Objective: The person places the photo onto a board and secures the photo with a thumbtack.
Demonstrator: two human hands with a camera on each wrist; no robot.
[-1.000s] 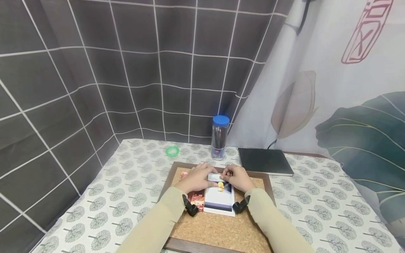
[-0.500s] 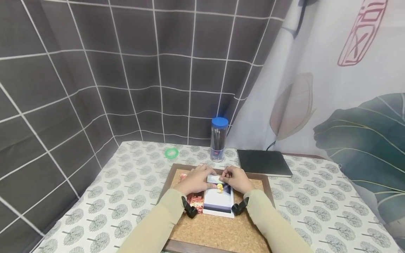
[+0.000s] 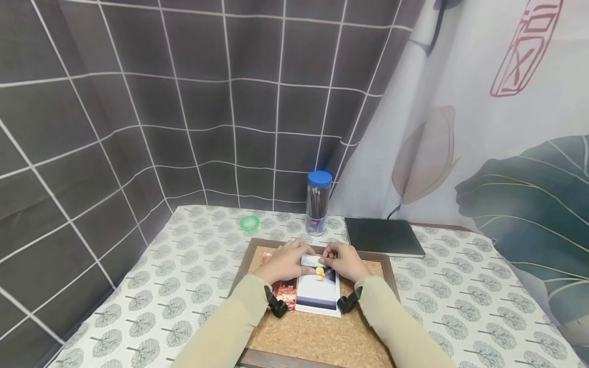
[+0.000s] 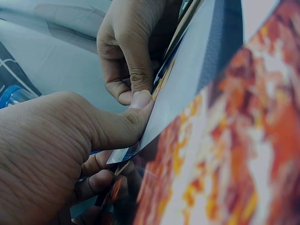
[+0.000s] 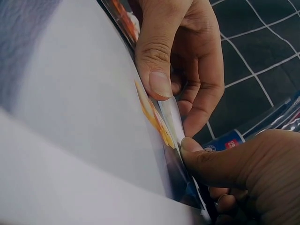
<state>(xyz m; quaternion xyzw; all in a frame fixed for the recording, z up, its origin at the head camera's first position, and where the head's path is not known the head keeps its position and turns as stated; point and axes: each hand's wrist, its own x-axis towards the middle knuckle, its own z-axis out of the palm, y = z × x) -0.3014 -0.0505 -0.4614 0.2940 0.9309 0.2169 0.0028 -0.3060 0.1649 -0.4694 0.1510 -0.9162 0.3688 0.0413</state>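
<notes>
A glossy picture (image 3: 317, 296) with a small yellow figure lies on a wood-framed cork board (image 3: 317, 337). My left hand (image 3: 286, 263) holds its top edge from the left, thumb on the front and fingers curled behind. From the right, my right hand (image 3: 345, 260) pinches the same edge between thumb and fingers. A pale strip (image 5: 172, 115) shows along that edge between the two thumbs; whether it is tape or paper I cannot tell. A red-orange picture (image 3: 286, 296) lies to the left, partly under my left hand.
Behind the board stands a clear blue-lidded pencil jar (image 3: 317, 204). A green ring (image 3: 249, 223) lies at the back left. A flat black tablet-like slab (image 3: 384, 236) sits behind the board's right corner. The tablecloth (image 3: 175, 306) has a tree print.
The head view has shifted slightly. Both hands stay at the picture's top edge, with no clear movement.
</notes>
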